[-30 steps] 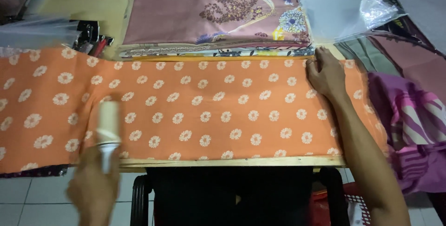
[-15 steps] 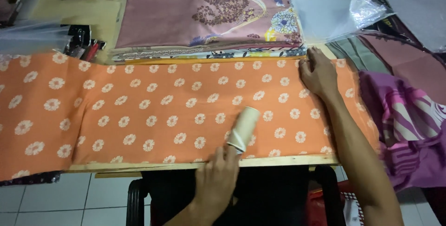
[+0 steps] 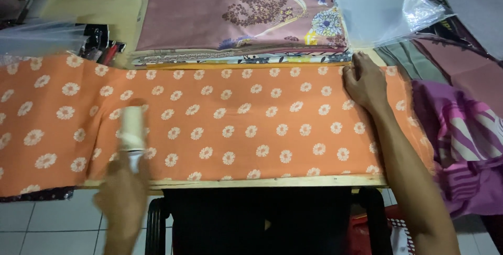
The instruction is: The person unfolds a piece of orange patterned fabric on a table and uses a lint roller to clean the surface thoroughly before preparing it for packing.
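We are viewing an orange cloth w/ white daisy print (image 3: pixel 251 124), lying flat across a wooden table (image 3: pixel 236 182), its near hem running along the table's front edge and its left end hanging past the table's left side. A pale lint roller (image 3: pixel 132 129) is resting on the cloth's left-centre portion, roller end pointing away from the person. The left hand (image 3: pixel 123 194) is clenching the roller's handle from the near side; hand and roller are appearing motion-blurred. The right hand (image 3: pixel 365 83) is pressing palm-down on the cloth's far right corner, fingers curled loosely, grasping nothing; forearm is crossing the cloth's right end. Behind the cloth, touching its far hem, we are seeing a stack of folded fabrics (image 3: pixel 241 19), top one dusty pink w/ dark floral motif. Clear plastic bags (image 3: pixel 377 8) are lying at upper right; a purple-and-pink striped fabric (image 3: pixel 466 145) is sitting just beside the cloth's right end. At upper left, another clear bag (image 3: pixel 42 37) is overlapping the table near some small dark items, too dim to identify. Below the table, a black chair frame (image 3: pixel 157 223) is showing over white floor tiles (image 3: pixel 47 229).
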